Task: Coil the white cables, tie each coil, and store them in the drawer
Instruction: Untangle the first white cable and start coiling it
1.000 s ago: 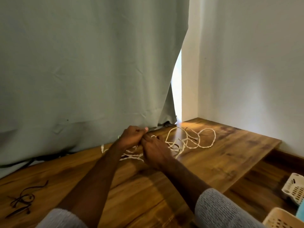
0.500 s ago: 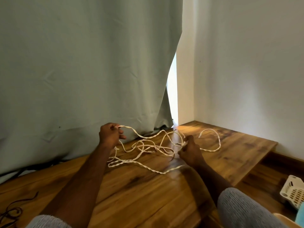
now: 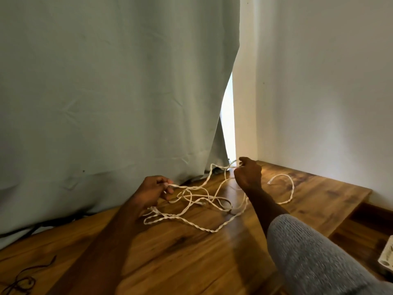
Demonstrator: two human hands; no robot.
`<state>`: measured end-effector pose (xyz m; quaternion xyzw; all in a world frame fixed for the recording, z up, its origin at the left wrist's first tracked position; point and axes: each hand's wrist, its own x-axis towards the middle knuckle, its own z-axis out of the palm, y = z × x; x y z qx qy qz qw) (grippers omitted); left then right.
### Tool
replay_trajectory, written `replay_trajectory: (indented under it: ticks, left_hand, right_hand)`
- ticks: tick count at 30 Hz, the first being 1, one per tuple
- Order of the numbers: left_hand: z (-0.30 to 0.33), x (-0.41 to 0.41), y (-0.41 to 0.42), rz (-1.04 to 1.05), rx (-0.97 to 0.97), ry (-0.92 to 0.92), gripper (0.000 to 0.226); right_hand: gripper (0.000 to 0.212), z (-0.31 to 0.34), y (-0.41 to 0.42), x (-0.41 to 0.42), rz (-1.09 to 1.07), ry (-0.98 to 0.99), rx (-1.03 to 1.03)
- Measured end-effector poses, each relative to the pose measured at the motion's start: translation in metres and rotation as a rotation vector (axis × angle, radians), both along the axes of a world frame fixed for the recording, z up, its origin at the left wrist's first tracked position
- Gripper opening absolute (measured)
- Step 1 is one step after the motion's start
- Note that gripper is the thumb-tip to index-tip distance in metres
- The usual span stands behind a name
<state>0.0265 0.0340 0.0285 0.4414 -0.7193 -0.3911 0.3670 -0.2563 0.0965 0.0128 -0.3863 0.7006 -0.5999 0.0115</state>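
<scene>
Two hands work one tangle of white cable (image 3: 204,201) on a wooden tabletop (image 3: 191,252). No brand, label or readable writing shows anywhere in view.

Left hand (image 3: 154,191): fingers curled, thumb and fingertips pinching a strand of the cable near one end, held just above the tabletop, close to the hem of the grey-green curtain (image 3: 106,92). Right hand (image 3: 247,174): raised higher and further back, fingers curled, pinching another stretch of the same cable at the fingertips, near the bright gap between curtain and white wall (image 3: 319,81). The strand between the two hands hangs slack and dips toward the table.

Rest of the cable lies loose and uncoiled on the tabletop between and in front of the hands: several crossing loops, part of it twisted as a pair, one long loop sweeping toward the viewer, one free end curving out to the right of the right hand with its tip off near the table's far right. No tie on it.

Grey knit sleeve (image 3: 314,258) on the right forearm, pushed up from the wrist. Dark thin cord (image 3: 21,279) lies at the lower left corner of the tabletop, well apart from the white cable. Pale perforated basket (image 3: 388,257) cut off at the right edge, below table level.
</scene>
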Motion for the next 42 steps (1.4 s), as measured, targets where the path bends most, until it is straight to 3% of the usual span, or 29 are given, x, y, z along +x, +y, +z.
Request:
replay_trajectory:
  ticks: [2,4,8,12,16,17,20,22,25,29,32,37,42]
  left_hand:
    - [-0.01,0.002,-0.005,-0.123,0.023,-0.068,0.022]
    - [-0.019,0.003,-0.01,-0.198,0.041,-0.098,0.021]
    - [-0.027,0.0,-0.011,-0.101,0.049,-0.006,0.027]
    - [-0.019,-0.003,-0.002,0.025,0.202,0.285,0.03]
    - [-0.01,0.001,-0.002,-0.035,0.372,0.233,0.088]
    - [-0.009,0.001,0.0,-0.072,0.38,0.221,0.088]
    - [-0.006,0.0,0.003,-0.057,0.316,0.181,0.05]
    - [-0.008,0.003,-0.002,0.039,0.239,0.212,0.037]
    - [-0.005,0.018,-0.01,0.161,0.162,0.3,0.031]
    - [0.008,0.046,-0.015,0.104,0.18,0.527,0.034]
    - [0.018,0.066,-0.02,0.025,0.256,0.736,0.042]
    - [0.03,0.093,-0.031,-0.051,0.29,0.991,0.046]
    - [0.037,0.084,-0.03,-0.133,0.297,1.056,0.045]
  right_hand:
    - [0.027,0.008,0.0,-0.001,0.198,-0.245,-0.212]
    - [0.023,0.017,0.0,0.003,0.29,-0.28,-0.271]
    - [0.019,0.025,-0.003,0.015,0.389,0.178,-0.164]
    - [0.028,0.017,-0.005,0.048,0.629,0.327,-0.124]
    - [0.015,0.011,-0.009,0.083,0.755,0.513,-0.112]
    - [0.012,0.01,-0.01,0.091,0.797,0.588,-0.121]
    - [0.014,0.007,-0.012,0.113,0.903,0.69,-0.12]
    - [0.015,0.006,-0.014,0.122,0.859,0.583,-0.166]
    - [0.013,-0.012,-0.025,0.111,0.602,0.37,-0.215]
    - [0.046,-0.055,-0.043,0.098,0.547,0.778,0.436]
    - [0.033,-0.066,-0.042,0.092,0.461,0.917,0.63]
    - [0.029,-0.062,-0.042,0.072,0.274,0.982,0.649]
    - [0.026,-0.046,-0.062,0.118,0.424,0.9,0.472]
